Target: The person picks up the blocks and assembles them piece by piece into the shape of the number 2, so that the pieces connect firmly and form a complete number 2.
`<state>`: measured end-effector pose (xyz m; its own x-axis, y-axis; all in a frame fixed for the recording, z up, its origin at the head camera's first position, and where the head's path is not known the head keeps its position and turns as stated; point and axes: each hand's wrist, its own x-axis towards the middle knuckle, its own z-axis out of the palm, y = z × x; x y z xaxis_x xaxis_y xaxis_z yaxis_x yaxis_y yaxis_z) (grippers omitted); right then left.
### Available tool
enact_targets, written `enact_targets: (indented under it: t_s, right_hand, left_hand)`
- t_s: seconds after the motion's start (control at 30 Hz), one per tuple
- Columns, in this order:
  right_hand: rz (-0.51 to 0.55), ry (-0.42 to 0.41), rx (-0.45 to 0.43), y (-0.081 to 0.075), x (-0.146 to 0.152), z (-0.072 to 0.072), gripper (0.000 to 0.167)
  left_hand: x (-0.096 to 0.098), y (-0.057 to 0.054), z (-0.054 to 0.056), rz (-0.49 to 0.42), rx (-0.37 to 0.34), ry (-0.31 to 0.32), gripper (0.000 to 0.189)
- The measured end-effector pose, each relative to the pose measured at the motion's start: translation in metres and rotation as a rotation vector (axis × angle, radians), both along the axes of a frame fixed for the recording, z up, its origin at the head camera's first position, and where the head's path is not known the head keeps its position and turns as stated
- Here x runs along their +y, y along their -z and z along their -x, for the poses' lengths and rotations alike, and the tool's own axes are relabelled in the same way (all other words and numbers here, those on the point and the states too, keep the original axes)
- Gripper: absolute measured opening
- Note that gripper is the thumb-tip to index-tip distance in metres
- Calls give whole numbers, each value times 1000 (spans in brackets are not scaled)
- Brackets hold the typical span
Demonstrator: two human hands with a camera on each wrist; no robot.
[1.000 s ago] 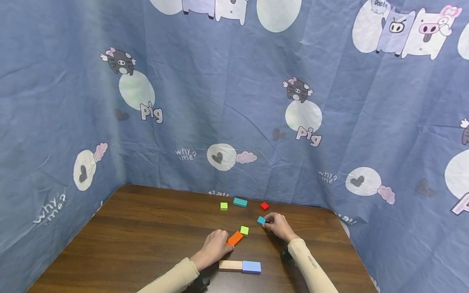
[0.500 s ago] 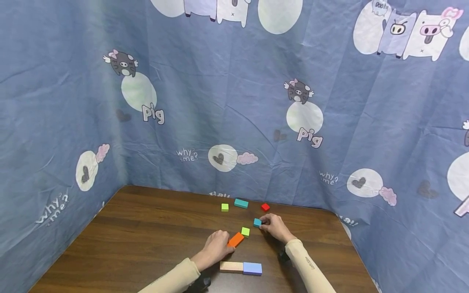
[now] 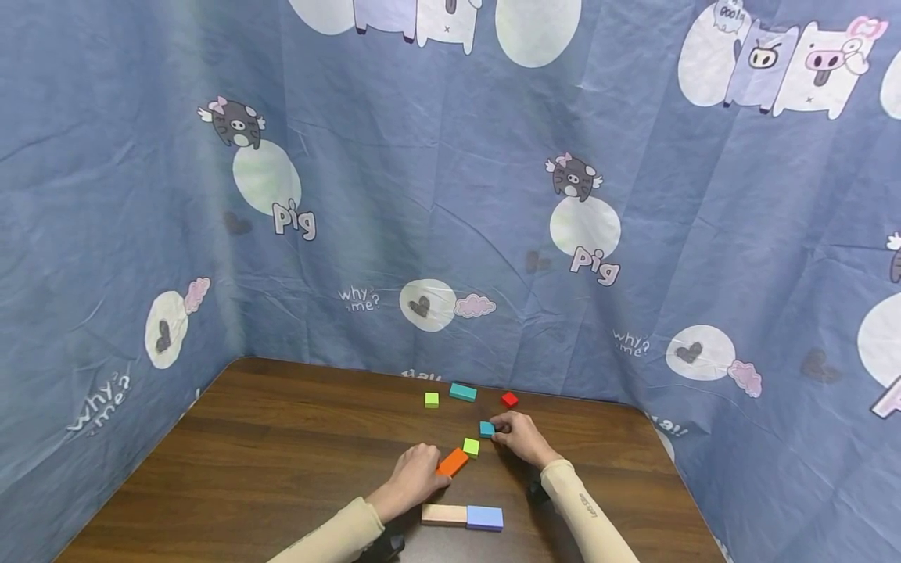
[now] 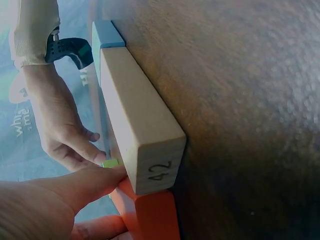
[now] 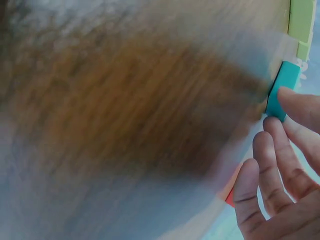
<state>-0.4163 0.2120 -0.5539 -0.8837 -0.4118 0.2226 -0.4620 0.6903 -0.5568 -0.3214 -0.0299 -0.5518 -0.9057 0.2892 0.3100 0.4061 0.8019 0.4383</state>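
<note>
My left hand (image 3: 417, 473) grips an orange block (image 3: 453, 463) lying on the wooden table. In the left wrist view its thumb lies against the orange block (image 4: 155, 215), beside a natural wood block (image 4: 140, 110) marked 42. My right hand (image 3: 522, 436) pinches a small teal block (image 3: 486, 429) between thumb and fingertips; the right wrist view has this teal block (image 5: 284, 90) under the thumb. A lime-green block (image 3: 471, 448) sits at the orange block's far end, slightly nearer me than the teal one.
Nearest me, the natural wood block (image 3: 444, 515) lies end to end with a blue block (image 3: 485, 518). Toward the back are another lime-green block (image 3: 432, 400), a longer teal block (image 3: 463, 392) and a red block (image 3: 510, 399). A patterned blue curtain (image 3: 394, 234) borders the table.
My right hand has slid the small teal block leftward over the table, closer to the near lime-green block. The left hand and the orange block have stayed in place.
</note>
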Motion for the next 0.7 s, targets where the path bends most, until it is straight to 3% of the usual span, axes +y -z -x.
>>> enact_targets:
  t_s: [0.7]
  right_hand:
    - [-5,-39,-4,-2,-10,0,26]
  left_hand:
    - [0,-3,-3,-14,-22,-5,32]
